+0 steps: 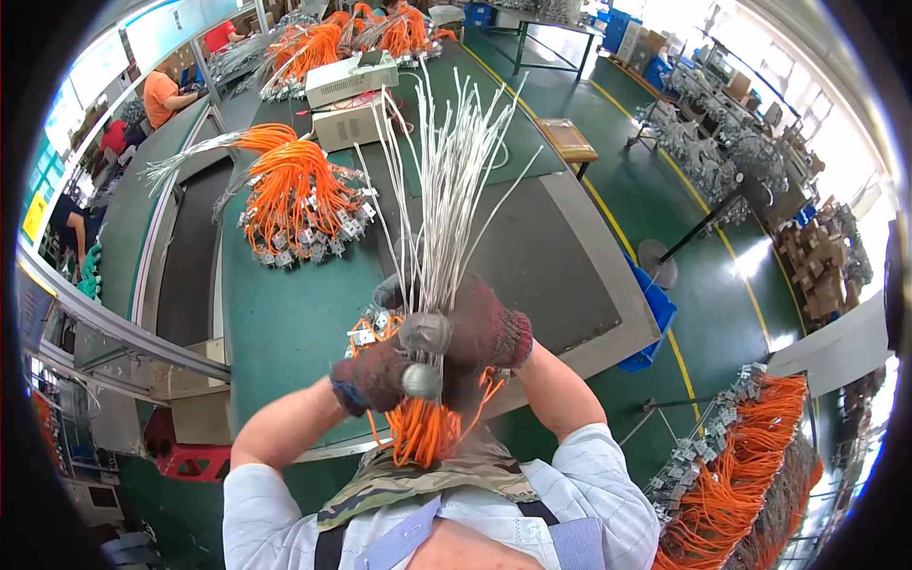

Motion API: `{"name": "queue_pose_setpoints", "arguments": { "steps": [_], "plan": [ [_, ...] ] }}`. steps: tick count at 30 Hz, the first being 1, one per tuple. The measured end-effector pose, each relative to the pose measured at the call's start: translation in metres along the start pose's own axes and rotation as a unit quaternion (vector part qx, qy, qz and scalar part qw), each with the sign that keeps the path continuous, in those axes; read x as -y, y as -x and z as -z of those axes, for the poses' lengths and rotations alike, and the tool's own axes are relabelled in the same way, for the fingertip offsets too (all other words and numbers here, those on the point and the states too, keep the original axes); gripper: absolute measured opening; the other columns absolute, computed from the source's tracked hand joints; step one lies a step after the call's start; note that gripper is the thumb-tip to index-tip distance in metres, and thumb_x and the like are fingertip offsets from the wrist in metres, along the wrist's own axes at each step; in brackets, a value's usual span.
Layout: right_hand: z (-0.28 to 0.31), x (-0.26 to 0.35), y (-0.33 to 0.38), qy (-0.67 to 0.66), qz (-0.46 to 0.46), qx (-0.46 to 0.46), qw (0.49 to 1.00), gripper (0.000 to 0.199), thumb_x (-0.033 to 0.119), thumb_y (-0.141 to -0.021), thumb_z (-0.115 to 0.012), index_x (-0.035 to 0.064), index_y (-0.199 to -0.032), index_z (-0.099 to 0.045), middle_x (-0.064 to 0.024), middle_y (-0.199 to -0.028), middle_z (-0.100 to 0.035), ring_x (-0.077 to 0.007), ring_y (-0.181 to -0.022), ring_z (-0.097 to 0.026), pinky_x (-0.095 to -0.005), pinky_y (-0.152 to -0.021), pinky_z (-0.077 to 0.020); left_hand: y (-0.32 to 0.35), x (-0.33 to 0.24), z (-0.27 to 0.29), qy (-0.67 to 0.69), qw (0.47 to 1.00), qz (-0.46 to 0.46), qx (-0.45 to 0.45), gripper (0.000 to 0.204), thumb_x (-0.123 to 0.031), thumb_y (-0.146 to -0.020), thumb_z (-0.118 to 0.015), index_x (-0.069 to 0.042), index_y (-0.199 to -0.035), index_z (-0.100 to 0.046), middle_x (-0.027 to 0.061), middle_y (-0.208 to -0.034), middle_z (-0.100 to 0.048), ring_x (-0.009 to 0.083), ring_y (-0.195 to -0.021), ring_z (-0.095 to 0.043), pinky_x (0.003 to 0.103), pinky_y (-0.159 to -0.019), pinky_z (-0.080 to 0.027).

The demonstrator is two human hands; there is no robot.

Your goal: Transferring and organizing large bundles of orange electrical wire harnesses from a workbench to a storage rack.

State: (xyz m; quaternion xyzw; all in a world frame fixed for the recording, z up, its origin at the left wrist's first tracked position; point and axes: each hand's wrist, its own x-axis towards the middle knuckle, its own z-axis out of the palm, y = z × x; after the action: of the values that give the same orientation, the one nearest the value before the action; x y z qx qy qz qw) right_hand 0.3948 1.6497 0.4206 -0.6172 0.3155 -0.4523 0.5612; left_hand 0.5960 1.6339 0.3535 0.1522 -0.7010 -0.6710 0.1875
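two gloved hands (372, 376) (483, 328) wrap around wires (442, 218)

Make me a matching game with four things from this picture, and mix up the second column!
Things:
1. Upright wires
2. Bin
3. Apron
4. Beige machines

Clues:
A. camouflage pattern
B. at the far part of the table
C. gripped by the left hand and right hand
D. blue, past the table's right edge

Right pairs: 1-C, 2-D, 3-A, 4-B
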Motion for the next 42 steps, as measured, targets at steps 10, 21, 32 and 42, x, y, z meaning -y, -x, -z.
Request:
{"name": "queue_pose_setpoints", "arguments": {
  "steps": [10, 21, 32, 42],
  "plan": [
    [0.073, -0.029, -0.104, 0.208, 0.268, -0.044, 0.94, 0.055, 0.043, -0.108, -0.045, 0.0084, -0.151, -0.045, -0.0135, -0.142, -0.061, -0.0336, -0.118, -0.063, -0.0468, -0.102, -0.0539, -0.002, -0.046, -0.035, 0.307, 0.942, 0.12, -0.065, 0.029, -0.019, -0.083, -0.08, 0.001, -0.098, -0.066, 0.0077, -0.072, -0.064, 0.0172, -0.06, -0.063, 0.032, -0.055, -0.053],
    [0.062, -0.028, -0.153, -0.514, 0.148, -0.001, 0.845, 0.042, 0.04, -0.107, -0.046, 0.0075, -0.121, -0.069, -0.0128, -0.114, -0.072, -0.0302, -0.103, -0.07, -0.0467, -0.093, -0.0579, -0.009, -0.054, -0.042, 0.313, 0.939, 0.13, -0.056, 0.031, -0.021, -0.083, -0.08, 0.001, -0.101, -0.066, 0.0068, -0.074, -0.064, 0.0159, -0.062, -0.063, 0.03, -0.056, -0.051],
    [0.137, -0.005, -0.068, -0.214, 0.324, -0.276, 0.879, 0.03, 0.028, -0.108, -0.05, 0.0082, -0.124, -0.065, -0.0015, -0.09, -0.068, -0.0094, -0.059, -0.054, -0.0231, -0.046, -0.0432, -0.004, -0.06, -0.04, 0.285, 0.919, 0.149, -0.229, 0.02, -0.015, -0.088, -0.074, 0.002, -0.097, -0.066, 0.0077, -0.069, -0.063, 0.0176, -0.051, -0.059, 0.034, -0.049, -0.049],
    [-0.011, 0.055, -0.176, 0.82, 0.078, 0.248, 0.51, 0.034, 0.013, -0.091, -0.063, 0.0124, -0.123, -0.073, -0.011, -0.116, -0.075, -0.0298, -0.105, -0.073, -0.043, -0.09, -0.0576, -0.029, -0.075, -0.071, 0.164, 0.949, 0.173, -0.207, 0.024, -0.019, -0.092, -0.072, 0.002, -0.102, -0.069, 0.0066, -0.065, -0.062, 0.0157, -0.051, -0.059, 0.031, -0.048, -0.048]
  ]
}}
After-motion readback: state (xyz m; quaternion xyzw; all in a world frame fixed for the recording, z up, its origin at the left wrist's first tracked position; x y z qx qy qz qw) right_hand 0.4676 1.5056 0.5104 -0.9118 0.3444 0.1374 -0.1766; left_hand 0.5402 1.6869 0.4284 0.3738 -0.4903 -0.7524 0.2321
